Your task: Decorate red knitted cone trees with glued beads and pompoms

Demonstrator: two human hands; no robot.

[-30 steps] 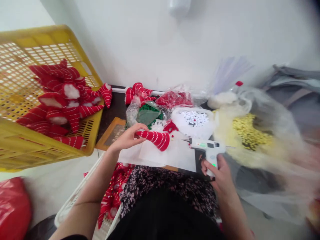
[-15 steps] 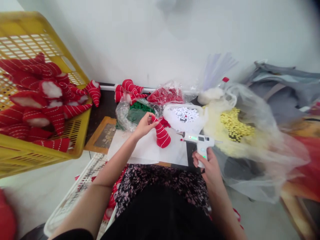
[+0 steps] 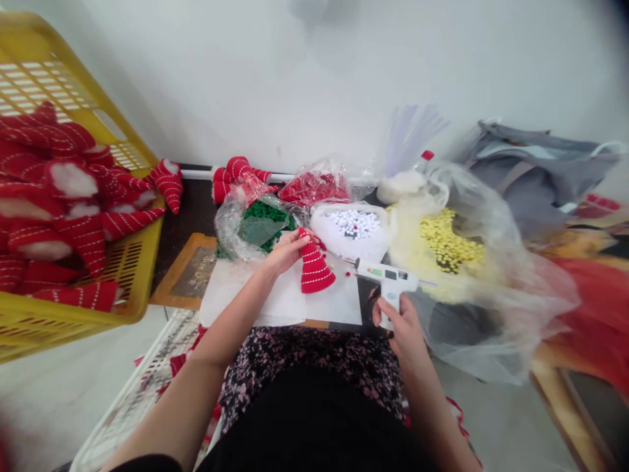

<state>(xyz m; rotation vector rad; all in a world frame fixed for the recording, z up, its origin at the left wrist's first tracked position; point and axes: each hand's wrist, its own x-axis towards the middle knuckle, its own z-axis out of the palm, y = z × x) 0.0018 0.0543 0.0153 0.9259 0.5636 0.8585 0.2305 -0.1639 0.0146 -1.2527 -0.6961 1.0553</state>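
Note:
My left hand (image 3: 284, 251) pinches the tip of a red cone hat with white stripes (image 3: 314, 267), which stands upright on a white sheet (image 3: 275, 298) on the small table. My right hand (image 3: 399, 322) grips the handle of a white glue gun (image 3: 388, 275), whose nozzle points left, a short way from the cone's base. Just behind the cone lie open plastic bags of green pom-poms (image 3: 259, 223), white beads (image 3: 354, 225) and yellow pieces (image 3: 445, 241).
A yellow crate (image 3: 73, 308) at the left holds several red striped cones with white stuffing. More red cones (image 3: 236, 174) lie by the wall. A white crate (image 3: 137, 393) stands on the floor at my left. Grey cloth (image 3: 531, 170) and red fabric (image 3: 599, 321) lie at the right.
My left hand turned the cone from lying on its side to standing upright on its base. The glue gun stayed at the cone's right. My view shifted to the right.

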